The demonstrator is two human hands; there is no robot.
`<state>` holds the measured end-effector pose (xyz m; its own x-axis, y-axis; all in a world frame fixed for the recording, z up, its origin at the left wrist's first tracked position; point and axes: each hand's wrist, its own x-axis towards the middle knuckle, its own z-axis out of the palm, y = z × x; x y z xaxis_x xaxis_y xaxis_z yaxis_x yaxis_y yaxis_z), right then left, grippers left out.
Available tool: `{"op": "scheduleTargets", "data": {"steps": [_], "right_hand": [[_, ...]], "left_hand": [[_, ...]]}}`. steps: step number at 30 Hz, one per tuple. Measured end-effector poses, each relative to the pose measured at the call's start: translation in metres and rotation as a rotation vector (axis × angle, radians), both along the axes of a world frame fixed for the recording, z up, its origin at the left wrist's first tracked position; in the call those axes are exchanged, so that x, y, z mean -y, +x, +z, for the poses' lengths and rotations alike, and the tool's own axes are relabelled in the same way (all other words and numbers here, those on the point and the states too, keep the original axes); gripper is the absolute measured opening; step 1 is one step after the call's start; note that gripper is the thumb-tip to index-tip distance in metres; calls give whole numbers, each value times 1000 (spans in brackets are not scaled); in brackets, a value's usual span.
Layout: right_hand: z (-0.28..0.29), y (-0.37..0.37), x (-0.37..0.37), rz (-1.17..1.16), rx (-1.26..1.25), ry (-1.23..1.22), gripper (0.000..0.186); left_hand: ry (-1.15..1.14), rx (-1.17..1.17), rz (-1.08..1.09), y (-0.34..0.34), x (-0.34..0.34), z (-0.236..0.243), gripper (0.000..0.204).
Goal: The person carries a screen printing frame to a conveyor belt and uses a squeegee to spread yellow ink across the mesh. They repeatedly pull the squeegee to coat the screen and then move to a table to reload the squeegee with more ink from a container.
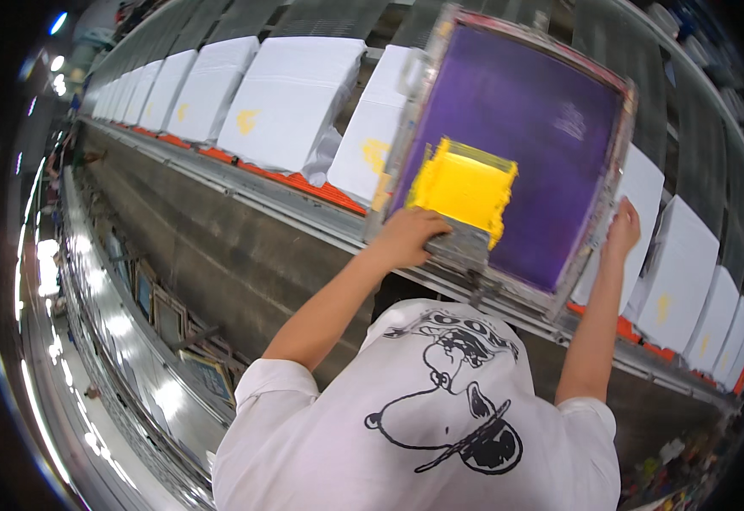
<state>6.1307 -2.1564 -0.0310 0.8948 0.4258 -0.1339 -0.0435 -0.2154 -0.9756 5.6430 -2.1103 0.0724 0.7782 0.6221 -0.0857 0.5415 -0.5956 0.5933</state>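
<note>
Your left hand (410, 237) is closed round the squeegee (464, 245); yellow ink (465, 186) lies just beyond it, on the screen (538, 128) between your hands. Your right hand (624, 226) half-curls by the frame (608, 162), grip unclear. Likely mid-inking; the next stroke calls for even pressure.

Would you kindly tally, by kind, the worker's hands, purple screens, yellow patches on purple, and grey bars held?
Left hand and right hand: 2
Purple screen: 1
Yellow patch on purple: 1
Grey bar held: 1
Total: 5
</note>
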Motion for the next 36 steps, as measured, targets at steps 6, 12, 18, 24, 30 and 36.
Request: {"op": "scheduleTargets", "data": {"steps": [6, 12, 18, 24, 30, 36], "right_hand": [[-9, -154, -77, 4, 50, 7, 25], [-4, -197, -90, 82, 322, -355, 33], [-14, -204, -93, 116, 439, -398, 44], [-5, -206, -98, 95, 435, -562, 50], [129, -339, -205, 814, 774, -98, 47], [86, -415, -188, 975, 873, -477, 33]], "left_hand": [[-75, -133, 26, -127, -82, 20, 53], [-69, -75, -184, -172, -120, 31, 50], [8, -237, -152, -127, -210, 39, 36], [25, -246, -190, -94, -279, 19, 32], [6, -296, -139, -91, -290, 10, 31], [42, -300, -95, -102, -256, 0, 32]]}}
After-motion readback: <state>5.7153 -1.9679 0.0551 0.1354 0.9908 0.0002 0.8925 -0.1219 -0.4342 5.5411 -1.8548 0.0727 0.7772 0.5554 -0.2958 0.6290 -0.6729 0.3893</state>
